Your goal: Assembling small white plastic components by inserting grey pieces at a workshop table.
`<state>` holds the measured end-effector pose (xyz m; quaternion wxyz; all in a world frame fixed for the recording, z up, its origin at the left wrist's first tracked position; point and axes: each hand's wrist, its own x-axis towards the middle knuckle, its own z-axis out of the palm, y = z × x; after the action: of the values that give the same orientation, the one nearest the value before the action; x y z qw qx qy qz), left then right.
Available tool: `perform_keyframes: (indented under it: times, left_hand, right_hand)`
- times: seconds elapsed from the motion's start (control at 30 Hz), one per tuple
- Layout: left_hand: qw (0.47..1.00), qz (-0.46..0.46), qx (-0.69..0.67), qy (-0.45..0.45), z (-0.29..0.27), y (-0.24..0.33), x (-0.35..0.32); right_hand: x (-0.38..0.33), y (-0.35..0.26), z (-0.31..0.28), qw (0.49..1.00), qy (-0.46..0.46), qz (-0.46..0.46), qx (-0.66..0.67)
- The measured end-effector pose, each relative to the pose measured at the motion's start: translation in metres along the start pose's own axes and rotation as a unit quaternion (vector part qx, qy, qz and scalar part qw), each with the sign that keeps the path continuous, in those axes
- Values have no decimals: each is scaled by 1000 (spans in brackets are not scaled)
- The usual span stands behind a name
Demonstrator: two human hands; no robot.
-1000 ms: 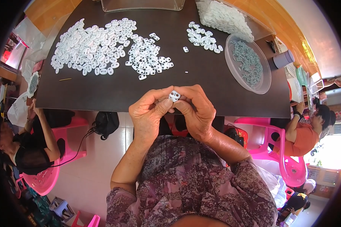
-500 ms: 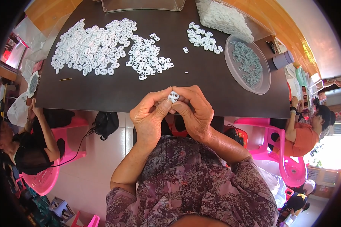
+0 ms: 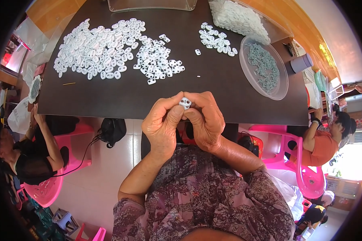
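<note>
White plastic piece (image 3: 185, 103), small w/ two holes, pinched btwn left hand (image 3: 163, 125) & right hand (image 3: 205, 120) at dark table (image 3: 120, 98) near edge; bare tabletop at 12 o'clock, loose pieces pile (image 3: 108, 50) at 11.

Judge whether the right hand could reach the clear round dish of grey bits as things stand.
Probably yes: the clear round dish sits on the table's right side, with bare tabletop between, though the right hand now pinches a small white piece.
</note>
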<state>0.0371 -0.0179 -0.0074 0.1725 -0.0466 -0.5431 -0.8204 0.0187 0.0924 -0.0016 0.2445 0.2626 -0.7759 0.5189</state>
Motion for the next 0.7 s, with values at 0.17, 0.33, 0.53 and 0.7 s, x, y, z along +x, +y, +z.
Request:
perform_keyframes:
  times: [0.17, 0.33, 0.53, 0.7]
  left_hand:
    - [1000, 22, -7, 9, 5, -8, -8]
    - [997, -8, -48, 62, 10, -5, -11]
    - [997, 9, -56, 55, 10, -6, -12]
    - [997, 41, -28, 65, 13, -9, -17]
  right_hand:
    - [-5, 0, 7, 997, 42, 37, 53]
    - [0, 3, 7, 998, 20, -52, -26]
    - [1, 3, 8, 997, 38, -69, -9]
    - [0, 4, 7, 997, 45, -62, 12]
